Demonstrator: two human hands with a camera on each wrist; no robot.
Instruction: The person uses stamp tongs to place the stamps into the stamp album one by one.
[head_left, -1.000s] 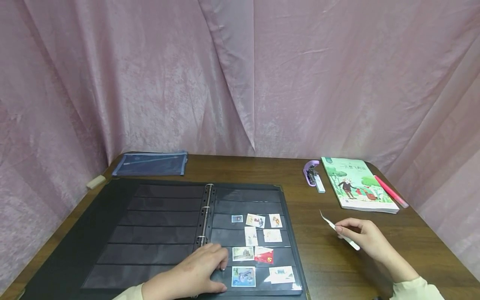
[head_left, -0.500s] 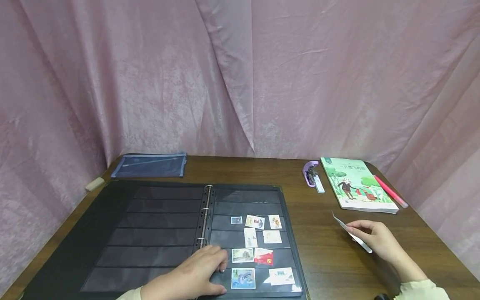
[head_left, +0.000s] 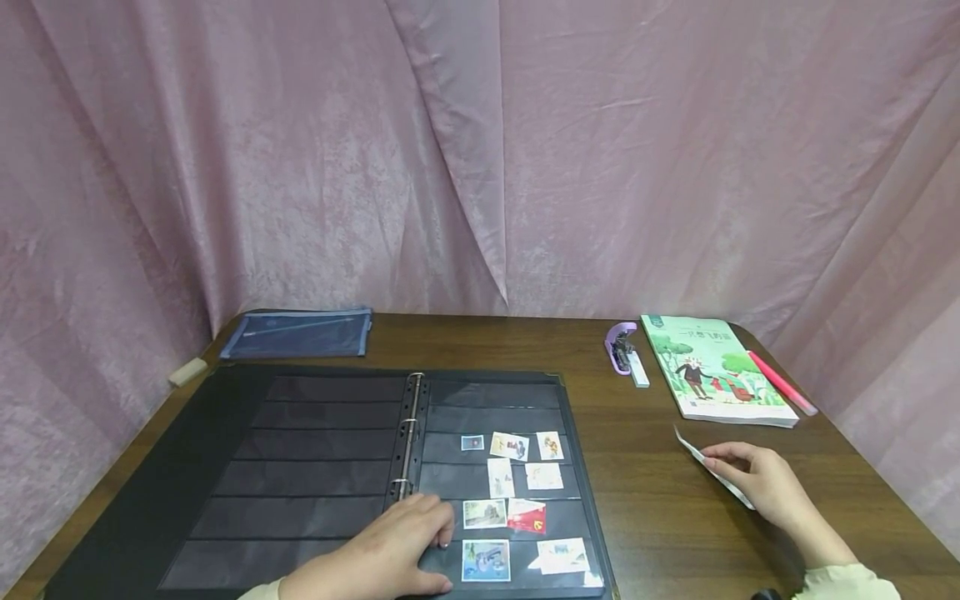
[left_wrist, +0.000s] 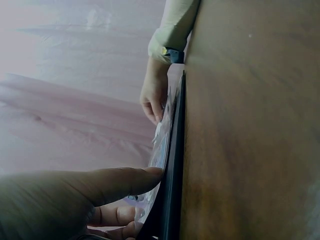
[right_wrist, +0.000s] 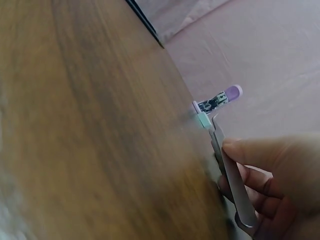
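An open black stamp album (head_left: 300,525) lies on the table, with several stamps in the strips of its right page. My left hand (head_left: 382,546) rests on the lower part of that page beside the ring binding (head_left: 408,429), thumb along the page near a blue stamp (head_left: 486,560). In the left wrist view the thumb (left_wrist: 130,182) lies against the page edge. My right hand (head_left: 761,483) pinches metal tweezers (right_wrist: 234,182) between thumb and fingers, right of the album over the table. The tweezers' thin bent tip points away to the upper left in the head view.
A purple stapler (head_left: 619,347) and a green picture book (head_left: 708,367) stand at the back right, with a pink pen (head_left: 783,383) alongside the book. At the back left lie a blue mesh pouch (head_left: 300,333) and an off-white block (head_left: 187,372). Pink curtains (head_left: 480,150) enclose the table.
My right hand has moved to the right, away from the album, with the tweezers, which have turned slightly. My left hand stays in place on the album page.
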